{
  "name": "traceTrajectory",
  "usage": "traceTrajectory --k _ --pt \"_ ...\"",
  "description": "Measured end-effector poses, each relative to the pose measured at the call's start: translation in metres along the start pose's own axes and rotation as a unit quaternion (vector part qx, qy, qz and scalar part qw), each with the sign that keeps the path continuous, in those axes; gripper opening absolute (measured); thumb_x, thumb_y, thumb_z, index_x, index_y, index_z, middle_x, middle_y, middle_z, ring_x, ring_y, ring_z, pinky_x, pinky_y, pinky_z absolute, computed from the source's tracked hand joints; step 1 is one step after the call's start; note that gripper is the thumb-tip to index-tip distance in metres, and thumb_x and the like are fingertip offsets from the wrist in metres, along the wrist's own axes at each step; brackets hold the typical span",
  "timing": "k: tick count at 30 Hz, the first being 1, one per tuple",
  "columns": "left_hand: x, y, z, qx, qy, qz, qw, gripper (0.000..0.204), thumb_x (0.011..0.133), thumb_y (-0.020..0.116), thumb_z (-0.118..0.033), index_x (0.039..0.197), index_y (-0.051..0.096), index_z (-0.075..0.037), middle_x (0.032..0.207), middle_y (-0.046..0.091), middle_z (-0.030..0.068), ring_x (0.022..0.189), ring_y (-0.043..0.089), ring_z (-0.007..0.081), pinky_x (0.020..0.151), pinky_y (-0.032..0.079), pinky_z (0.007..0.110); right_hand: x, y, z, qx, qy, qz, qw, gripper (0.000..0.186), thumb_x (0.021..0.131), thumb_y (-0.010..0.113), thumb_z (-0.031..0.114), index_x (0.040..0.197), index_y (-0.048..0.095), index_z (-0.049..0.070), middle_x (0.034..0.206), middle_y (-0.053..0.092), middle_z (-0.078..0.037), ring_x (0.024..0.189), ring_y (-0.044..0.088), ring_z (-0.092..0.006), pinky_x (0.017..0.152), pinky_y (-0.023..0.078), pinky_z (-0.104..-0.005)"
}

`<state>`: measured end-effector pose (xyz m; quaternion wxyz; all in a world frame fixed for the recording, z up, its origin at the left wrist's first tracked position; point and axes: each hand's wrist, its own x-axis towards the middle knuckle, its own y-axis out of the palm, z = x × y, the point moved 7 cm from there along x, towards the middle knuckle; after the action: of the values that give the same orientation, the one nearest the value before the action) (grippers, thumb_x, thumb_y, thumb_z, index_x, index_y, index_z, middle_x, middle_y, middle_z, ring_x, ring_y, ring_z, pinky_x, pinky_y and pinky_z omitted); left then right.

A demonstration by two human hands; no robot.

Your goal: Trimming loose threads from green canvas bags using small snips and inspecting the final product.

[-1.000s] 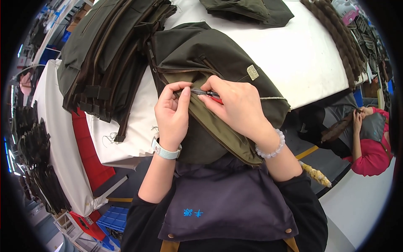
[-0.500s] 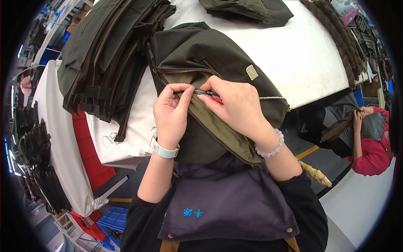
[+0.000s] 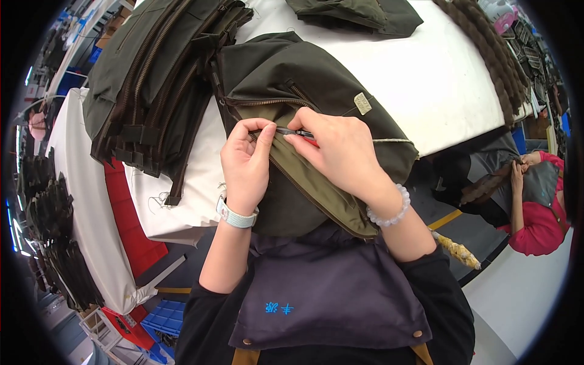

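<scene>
A dark olive bag piece [image 3: 280, 67] lies on the white table in front of me, its long zipper [image 3: 310, 198] parted over a lighter green lining [image 3: 322, 182]. My right hand [image 3: 340, 146] is closed round a small hand tool [image 3: 291, 131] with a dark metal tip and a black-and-red handle; most of the handle is hidden. The tip points left, to the thumb of my left hand [image 3: 246, 155]. Thumb and forefinger of that hand are pinched at the zipper's upper left part. What they hold is too small to make out.
Stacked dark bag pieces with zippers [image 3: 146, 79] lie at the left of the white table [image 3: 450, 91]. Another dark piece [image 3: 359, 15] is at the far side, brown braided bundles [image 3: 486, 61] at the right. A co-worker in a red top [image 3: 538, 225] handles brown material nearby.
Both hands and the tool have shifted very slightly left, with the grip unchanged. The bag piece has barely moved. The co-worker's brown material has moved a little left.
</scene>
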<state>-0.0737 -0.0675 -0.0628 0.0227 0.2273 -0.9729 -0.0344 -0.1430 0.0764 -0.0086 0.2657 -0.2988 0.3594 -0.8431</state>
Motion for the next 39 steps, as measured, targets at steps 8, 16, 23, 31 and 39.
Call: traceTrajectory --k 8,16,23,31,39 --pt "-0.024 -0.091 -0.038 0.128 -0.035 -0.072 0.989 0.012 0.103 0.057 -0.005 0.112 0.056 0.004 0.123 0.066 0.0175 0.096 0.073 0.0205 0.074 0.062 0.027 -0.028 -0.035 -0.031 0.226 0.1 -0.022 0.969 0.032 0.096 0.068 0.026 0.117 0.059 0.004 0.089 0.069 -0.015 0.077 0.07 -0.0311 0.069 0.053 -0.0377" --pt "-0.052 -0.073 -0.059 0.143 0.103 -0.069 0.982 0.034 0.099 0.053 0.005 0.133 0.051 0.004 0.142 0.051 0.0191 0.112 0.065 0.0225 0.083 0.059 0.028 -0.055 -0.046 -0.022 0.129 0.099 -0.016 0.987 0.041 0.084 0.069 0.001 0.121 0.052 0.005 0.075 0.061 -0.008 0.064 0.065 -0.0256 0.06 0.05 -0.0341" --pt "-0.032 -0.008 -0.045 -0.225 -0.039 0.111 0.967 0.074 0.107 0.034 -0.053 0.152 0.033 0.006 0.148 0.049 0.0237 0.13 0.056 0.032 0.108 0.047 0.041 -0.045 -0.053 0.069 0.21 -0.072 -0.116 0.968 0.06 0.08 0.067 -0.01 0.135 0.045 -0.004 0.076 0.054 -0.001 0.058 0.051 -0.008 0.054 0.042 -0.0238" --pt "0.052 -0.023 0.01 -0.151 -0.108 0.015 0.982 0.026 0.101 0.062 -0.008 0.124 0.053 -0.001 0.111 0.072 0.0055 0.093 0.069 0.0089 0.075 0.055 0.023 -0.052 0.022 0.066 0.164 -0.037 0.102 0.98 0.042 0.09 0.075 0.023 0.123 0.055 0.006 0.077 0.069 -0.009 0.062 0.069 -0.0265 0.053 0.052 -0.0362" --pt "0.045 -0.033 0.022 -0.086 0.021 -0.051 0.995 0.025 0.104 0.053 -0.003 0.128 0.053 0.006 0.124 0.068 0.0098 0.111 0.062 0.012 0.1 0.046 0.025 -0.054 -0.099 -0.023 0.128 0.183 -0.127 0.966 0.026 0.096 0.07 0.022 0.094 0.054 0.001 0.07 0.055 -0.01 0.058 0.051 -0.019 0.057 0.044 -0.0315"
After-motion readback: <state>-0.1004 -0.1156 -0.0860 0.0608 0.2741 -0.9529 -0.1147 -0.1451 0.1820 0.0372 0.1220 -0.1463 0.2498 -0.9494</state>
